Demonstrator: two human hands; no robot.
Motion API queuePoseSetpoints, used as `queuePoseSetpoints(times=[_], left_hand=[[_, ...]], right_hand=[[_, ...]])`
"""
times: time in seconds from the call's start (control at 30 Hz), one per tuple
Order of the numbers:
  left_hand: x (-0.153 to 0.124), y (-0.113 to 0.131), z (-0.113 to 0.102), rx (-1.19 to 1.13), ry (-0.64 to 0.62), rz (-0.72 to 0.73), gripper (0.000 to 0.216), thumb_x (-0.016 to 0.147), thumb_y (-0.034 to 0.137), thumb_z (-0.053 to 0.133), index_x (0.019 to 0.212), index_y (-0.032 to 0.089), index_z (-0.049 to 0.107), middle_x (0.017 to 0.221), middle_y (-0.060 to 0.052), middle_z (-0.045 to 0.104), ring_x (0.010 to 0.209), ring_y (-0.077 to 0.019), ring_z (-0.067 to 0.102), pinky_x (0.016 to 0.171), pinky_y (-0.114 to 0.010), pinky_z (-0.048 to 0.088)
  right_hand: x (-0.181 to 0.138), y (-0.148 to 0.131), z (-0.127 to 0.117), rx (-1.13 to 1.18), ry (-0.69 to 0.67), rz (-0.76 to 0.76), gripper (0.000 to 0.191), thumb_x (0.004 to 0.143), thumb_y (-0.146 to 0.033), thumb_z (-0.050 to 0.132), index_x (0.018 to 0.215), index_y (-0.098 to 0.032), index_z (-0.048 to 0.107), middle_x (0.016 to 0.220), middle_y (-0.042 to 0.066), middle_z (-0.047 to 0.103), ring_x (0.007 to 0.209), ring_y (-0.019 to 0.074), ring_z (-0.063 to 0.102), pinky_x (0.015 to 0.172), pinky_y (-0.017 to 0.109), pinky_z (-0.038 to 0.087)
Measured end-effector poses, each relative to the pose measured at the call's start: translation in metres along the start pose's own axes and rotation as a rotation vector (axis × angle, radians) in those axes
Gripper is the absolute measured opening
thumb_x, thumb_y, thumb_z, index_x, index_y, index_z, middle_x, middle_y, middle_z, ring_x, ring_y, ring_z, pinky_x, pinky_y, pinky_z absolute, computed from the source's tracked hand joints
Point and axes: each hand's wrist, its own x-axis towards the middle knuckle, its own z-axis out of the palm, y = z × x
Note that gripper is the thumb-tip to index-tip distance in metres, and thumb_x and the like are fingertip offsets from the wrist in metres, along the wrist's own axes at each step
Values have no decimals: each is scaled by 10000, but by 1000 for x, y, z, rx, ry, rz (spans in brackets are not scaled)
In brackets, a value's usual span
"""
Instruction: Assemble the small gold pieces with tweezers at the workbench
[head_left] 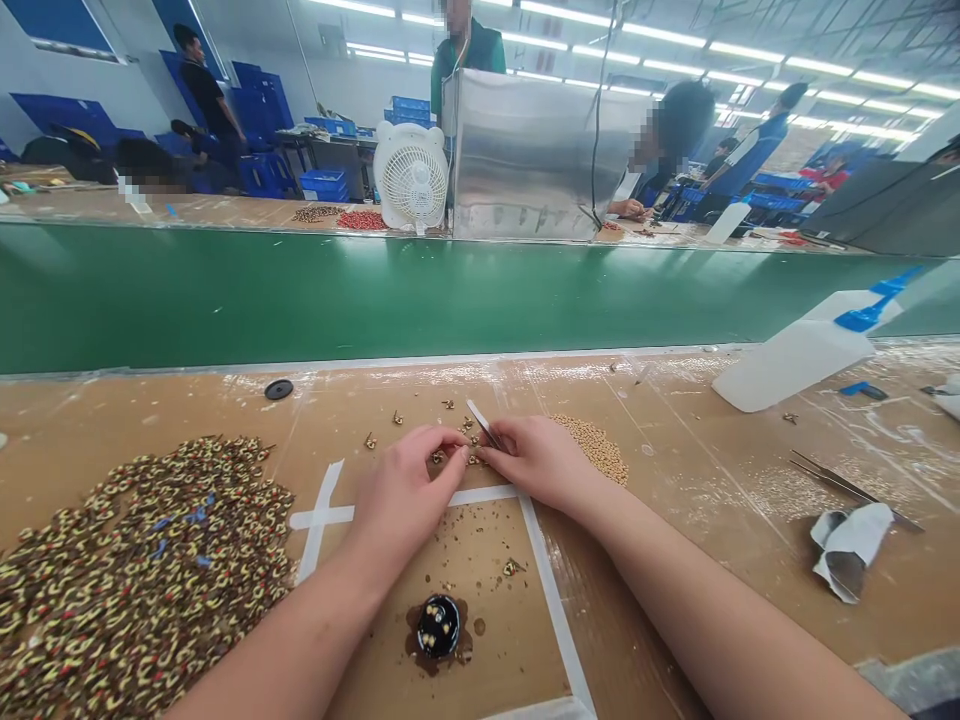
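My left hand is pinched shut on a small brass part at the middle of the brown bench. My right hand grips metal tweezers, whose tips point at that same part. The two hands almost touch. A few loose brass parts lie just beyond my fingers. A pile of tiny gold beads sits right of my right hand. A large heap of wound coils covers the bench to the left.
A small black dish stands near the front inside white tape lines. A white squeeze bottle, spare tweezers and crumpled foil lie at right. A green conveyor belt runs behind, with a fan, a metal box and other workers beyond.
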Motion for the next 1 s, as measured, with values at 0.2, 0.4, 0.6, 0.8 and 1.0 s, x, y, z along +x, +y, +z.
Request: queuePoseSetpoints(times=[0.2, 0.4, 0.6, 0.8, 1.0], left_hand=[[0, 2, -2, -203, 5, -52, 305, 984, 511, 642, 1065, 269, 810, 906, -30, 740, 748, -184, 561, 695, -332, 409], [0, 6, 0, -656, -138, -142, 496, 915, 616, 737, 1258, 265, 812, 606, 30, 506, 576, -122, 399, 552, -254, 303], [1, 6, 2, -792, -83, -239, 492, 786, 601, 872, 1114, 235, 855, 582, 33, 497, 529, -84, 320, 494, -223, 220], [0, 10, -2, -759, -15, -226, 469, 817, 626, 837, 995, 197, 775, 824, -41, 719, 521, -61, 390, 474, -199, 301], [0, 8, -3, -737, -69, -185, 434, 878, 608, 774, 968, 185, 737, 814, -48, 716, 496, -73, 444, 449, -208, 355]], right_hand=[[-4, -1, -3, 487, 107, 69, 192, 913, -399, 720, 894, -211, 753, 579, -63, 405, 555, 96, 385, 561, 271, 285], [-15, -15, -1, 739, 226, -11, 290, 869, -489, 745, 886, -200, 754, 598, -77, 299, 575, 93, 325, 560, 269, 264], [-20, -20, 3, 773, 173, -34, 287, 881, -481, 740, 925, -202, 791, 577, -80, 303, 552, 91, 304, 542, 265, 247], [-10, 13, -24, 686, 396, -47, 372, 977, -528, 602, 1032, -188, 743, 818, 39, 676, 755, 163, 605, 703, 306, 442], [3, 61, -44, 227, 449, 127, 411, 1061, -519, 432, 991, -193, 672, 977, 111, 748, 951, 261, 675, 781, 333, 422]])
